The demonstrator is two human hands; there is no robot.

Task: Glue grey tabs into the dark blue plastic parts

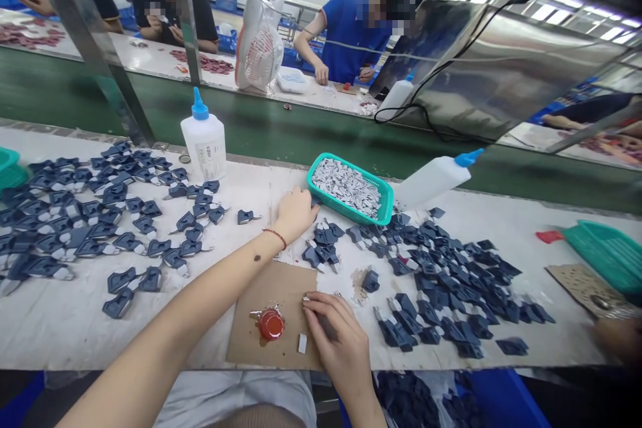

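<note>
My left hand (295, 212), with a red cord at the wrist, reaches out beside a teal basket (388, 204) of small white pieces. Its fingers are bent closed at a dark blue plastic part (315, 201), mostly hidden by the hand. Lower down, my right hand (341, 338) is closed in a pinch over a cardboard sheet (251, 287), with a small white piece (305, 299) at its fingertips. On the cardboard stand a small red pot (271, 324) with wet drips around it and a loose white piece (302, 344).
Dark blue parts lie in piles on the left (115, 194) and right (451, 281). An upright white bottle (204, 147) and a tilted bottle (434, 180) have blue nozzles. A second teal basket (602, 254) stands far right. Co-workers sit across the green divider (261, 124).
</note>
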